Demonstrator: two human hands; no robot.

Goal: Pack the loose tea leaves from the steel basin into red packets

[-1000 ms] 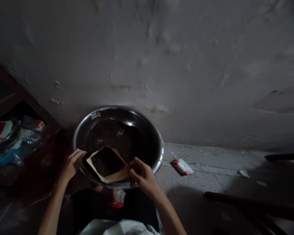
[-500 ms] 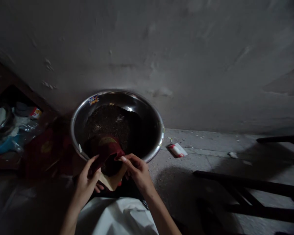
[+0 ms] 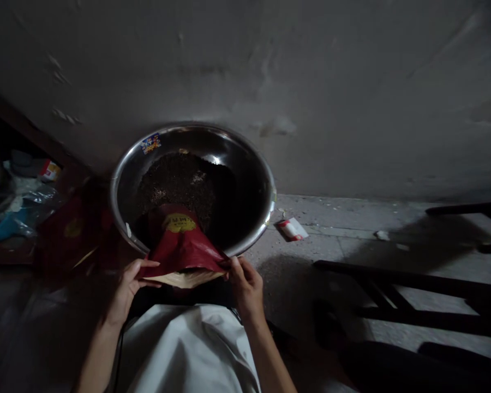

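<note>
A dark red bag [image 3: 184,246] with a yellow emblem and a pale lining leans over the near rim of a large steel basin [image 3: 256,158]. Its mouth faces me and is stretched sideways into a narrow slit. My left hand [image 3: 126,289] pinches the left corner of the mouth between thumb and fingers. The right corner is gripped by my right hand [image 3: 245,281]. Dark brown, crumbly material [image 3: 184,177] lies in the basin beyond the bag; what the bag holds is hidden.
More dark red bags [image 3: 71,234] lie left of the basin, beside a shelf with plastic wrap [image 3: 35,194] and a blue item [image 3: 6,224]. On the floor to the right is a red-and-white packet [image 3: 292,229]. Dark bars [image 3: 393,278] of furniture stand farther right. A grey wall [image 3: 331,109] rises behind.
My hands have moved apart, pulling the bag's mouth from a wide opening into a flat slit. More of the bag's red front shows. The view has shifted slightly, so the basin sits higher.
</note>
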